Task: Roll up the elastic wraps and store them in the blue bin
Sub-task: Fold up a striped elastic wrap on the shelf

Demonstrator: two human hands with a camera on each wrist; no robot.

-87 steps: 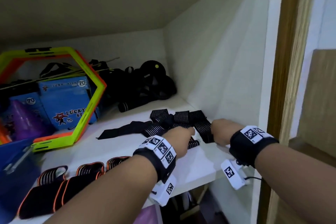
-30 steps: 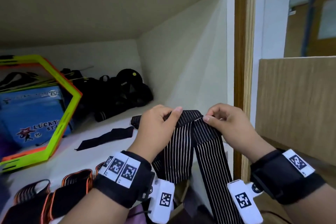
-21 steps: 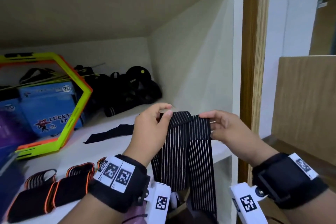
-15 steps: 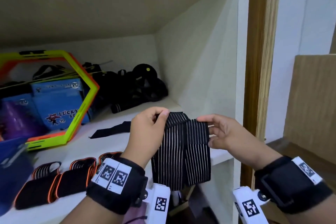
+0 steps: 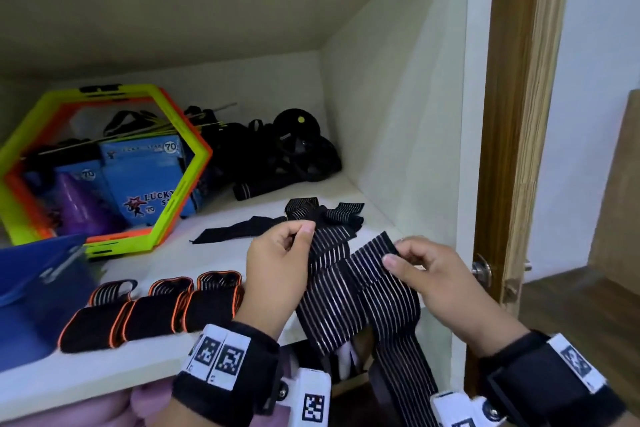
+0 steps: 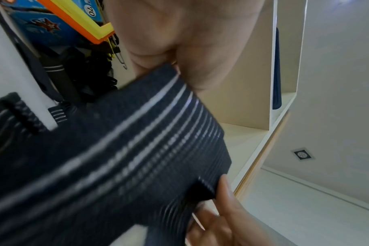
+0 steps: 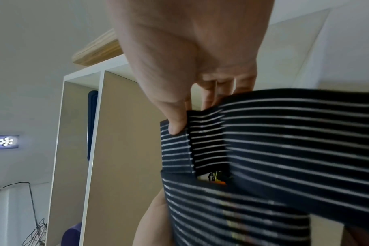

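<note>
Each bare forearm ended in a wide black fabric wrist strap, the left wrist strap [image 5: 225, 388] carrying a white label printed with two square black-and-white fiducial markers, and the right wrist strap [image 5: 550, 378] carrying a similar white label with one marker plainly visible. Beneath each strap hung a white plastic camera housing, the left housing [image 5: 311, 399] and the right housing [image 5: 457, 411], each bearing a further square marker. No sleeves covered the forearms.
</note>
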